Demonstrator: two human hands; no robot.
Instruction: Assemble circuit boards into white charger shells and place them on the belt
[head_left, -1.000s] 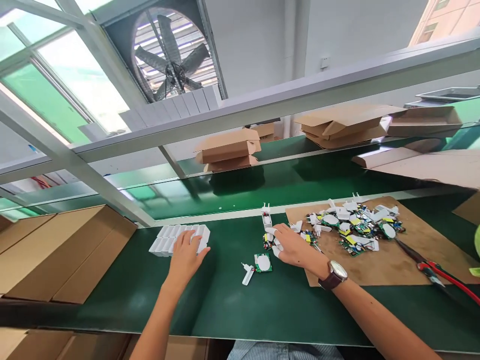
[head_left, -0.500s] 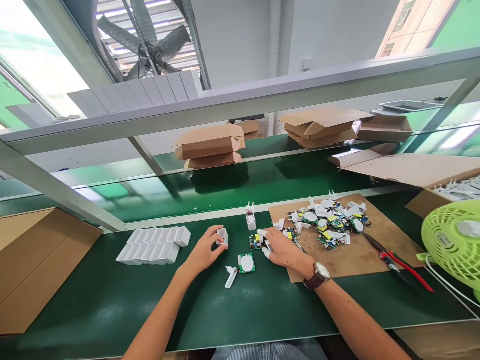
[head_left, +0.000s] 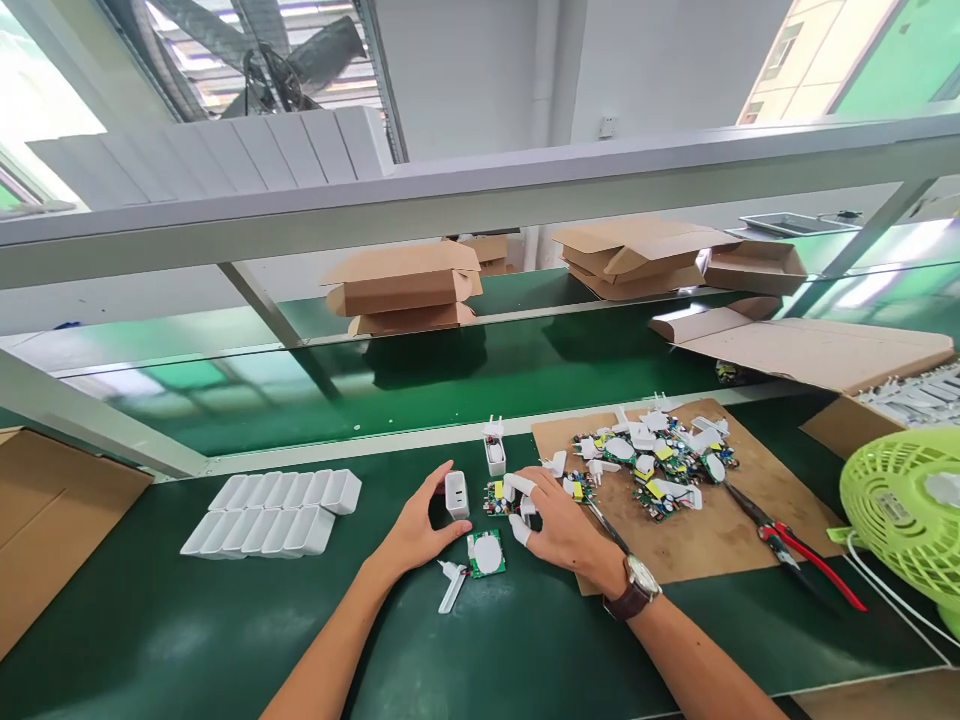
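Note:
My left hand [head_left: 421, 520] curls round a small white housing [head_left: 456, 495] with two slots showing on its face, thumb beside its lower edge. White covers wrap some fingertips of my right hand [head_left: 544, 510], which pinches a small part of a circuit board assembly [head_left: 497, 497]. Between and below the hands lie a green board with a round white disc [head_left: 487, 553] and a white plug piece [head_left: 451, 585]. Another white housing [head_left: 494, 455] stands upright behind, with pins on top.
Rows of white housings [head_left: 262, 515] sit at left. At right, a brown board [head_left: 690, 540] bears piled circuit parts and red-handled pliers [head_left: 802, 555]. A green fan [head_left: 900, 510] stands at far right, a carton [head_left: 64, 540] at far left.
The housing at my left hand has turned from its open side to its slotted face. The head view has shifted slightly. My right hand stays by the circuit board assembly.

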